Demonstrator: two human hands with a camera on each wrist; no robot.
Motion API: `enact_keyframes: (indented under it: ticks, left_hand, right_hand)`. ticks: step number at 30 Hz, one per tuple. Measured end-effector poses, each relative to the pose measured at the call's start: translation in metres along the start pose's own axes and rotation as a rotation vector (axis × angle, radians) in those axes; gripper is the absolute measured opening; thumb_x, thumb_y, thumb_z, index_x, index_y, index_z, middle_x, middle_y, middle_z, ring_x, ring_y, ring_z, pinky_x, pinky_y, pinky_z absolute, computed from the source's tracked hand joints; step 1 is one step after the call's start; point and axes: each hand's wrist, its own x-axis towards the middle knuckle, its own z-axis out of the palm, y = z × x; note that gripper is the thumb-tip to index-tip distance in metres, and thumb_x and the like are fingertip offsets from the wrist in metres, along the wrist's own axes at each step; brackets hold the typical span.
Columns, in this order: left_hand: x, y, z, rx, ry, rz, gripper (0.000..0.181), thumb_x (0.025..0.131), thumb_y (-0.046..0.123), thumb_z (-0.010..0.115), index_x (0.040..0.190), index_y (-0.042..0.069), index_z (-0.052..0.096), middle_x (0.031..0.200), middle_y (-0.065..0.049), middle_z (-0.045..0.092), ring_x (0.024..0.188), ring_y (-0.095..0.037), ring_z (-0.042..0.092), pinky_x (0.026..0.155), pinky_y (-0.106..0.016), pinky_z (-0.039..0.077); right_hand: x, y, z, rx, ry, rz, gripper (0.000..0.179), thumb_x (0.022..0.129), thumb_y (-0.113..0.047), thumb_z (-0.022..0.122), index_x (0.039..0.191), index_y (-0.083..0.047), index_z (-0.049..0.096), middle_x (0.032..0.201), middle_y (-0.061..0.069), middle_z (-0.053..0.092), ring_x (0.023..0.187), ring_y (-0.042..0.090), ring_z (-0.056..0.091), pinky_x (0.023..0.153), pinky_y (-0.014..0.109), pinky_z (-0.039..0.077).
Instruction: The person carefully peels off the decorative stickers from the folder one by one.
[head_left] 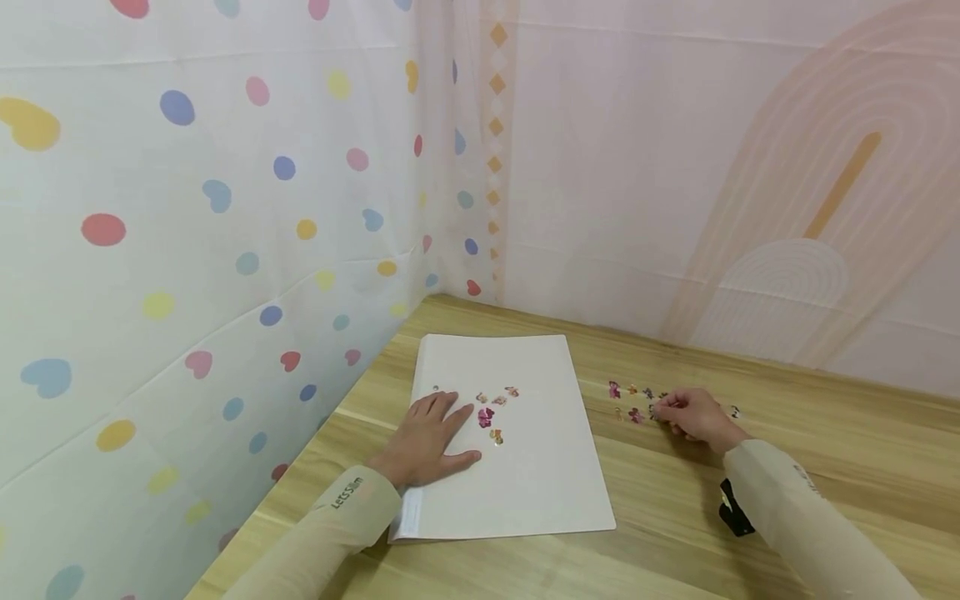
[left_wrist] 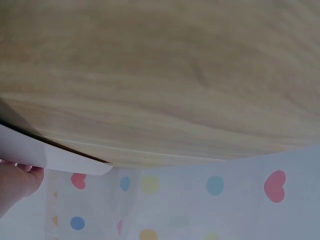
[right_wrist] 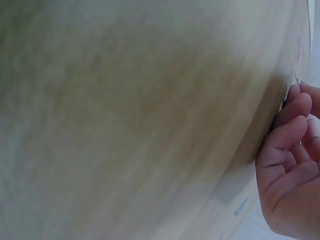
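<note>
My left hand [head_left: 426,442] lies with fingers spread on the left part of a white sheet [head_left: 540,492], pressing it to the wooden table. Just right of its fingertips, several small colourful cut-outs are on the sheet, among them a magenta one [head_left: 486,417] and an orange one [head_left: 496,436]. Over the table to the sheet's right, my right hand [head_left: 697,414] has thumb and forefinger together on a small dark cut-out [head_left: 654,412]. In the right wrist view a thin edge shows at the fingertips of the right hand [right_wrist: 292,155]; its other fingers are curled.
More cut-outs lie in two rows on the table [head_left: 675,517], such as a magenta one [head_left: 614,389] and a blue-grey one [head_left: 736,412]; the right hand covers part of the rows. A dotted curtain [head_left: 225,283] borders the left, a pinkish curtain [head_left: 615,167] the back.
</note>
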Motion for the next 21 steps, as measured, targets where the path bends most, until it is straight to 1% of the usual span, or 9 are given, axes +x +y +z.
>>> enact_keyframes:
  ticks: [5,7,10,16,21]
  left_hand:
    - [-0.0005,0.0004,-0.0010,-0.007,-0.004,-0.004,0.072,0.081,0.064,0.038,0.134,0.016,0.039,0.135,-0.012,0.033,0.123,-0.029,0.028,0.102,-0.044,0.019]
    - [-0.0007,0.0009,-0.0015,-0.009,-0.005,-0.005,0.072,0.081,0.065,0.037,0.134,0.016,0.039,0.135,-0.012,0.033,0.123,-0.029,0.028,0.102,-0.044,0.019]
    - [-0.0011,0.0017,-0.0024,-0.014,-0.003,-0.004,0.072,0.081,0.065,0.037,0.134,0.016,0.039,0.135,-0.012,0.033,0.123,-0.029,0.028,0.102,-0.044,0.019]
    - [-0.0017,0.0011,-0.0019,-0.008,0.008,-0.003,0.072,0.081,0.064,0.038,0.134,0.015,0.040,0.135,-0.012,0.034,0.123,-0.030,0.028,0.102,-0.044,0.019]
    - [-0.0013,0.0010,0.0000,-0.006,0.022,0.006,0.072,0.081,0.064,0.038,0.134,0.015,0.040,0.134,-0.013,0.035,0.123,-0.030,0.029,0.102,-0.044,0.020]
  right_hand:
    - [0.0010,-0.0007,0.0043,-0.112,0.053,-0.049,0.012,0.085,-0.011,0.056,0.081,0.001,0.058,0.064,0.003,0.053,0.054,0.012,0.046,0.048,0.026,0.040]
    - [0.0020,0.0005,0.0059,-0.139,0.072,-0.070,0.012,0.084,-0.009,0.057,0.079,0.001,0.058,0.065,0.003,0.053,0.054,0.013,0.047,0.049,0.027,0.041]
    - [0.0028,0.0016,0.0071,-0.165,0.089,-0.076,0.011,0.084,-0.009,0.056,0.078,0.000,0.057,0.066,0.003,0.054,0.055,0.013,0.047,0.050,0.027,0.041]
    - [0.0022,-0.0019,0.0078,-0.201,0.082,-0.091,0.009,0.084,-0.008,0.056,0.083,0.001,0.055,0.074,0.008,0.055,0.058,0.014,0.050,0.051,0.027,0.043]
    - [0.0014,-0.0011,0.0083,-0.207,0.067,-0.117,0.009,0.084,-0.006,0.055,0.085,0.003,0.057,0.074,0.007,0.055,0.057,0.014,0.049,0.049,0.028,0.044]
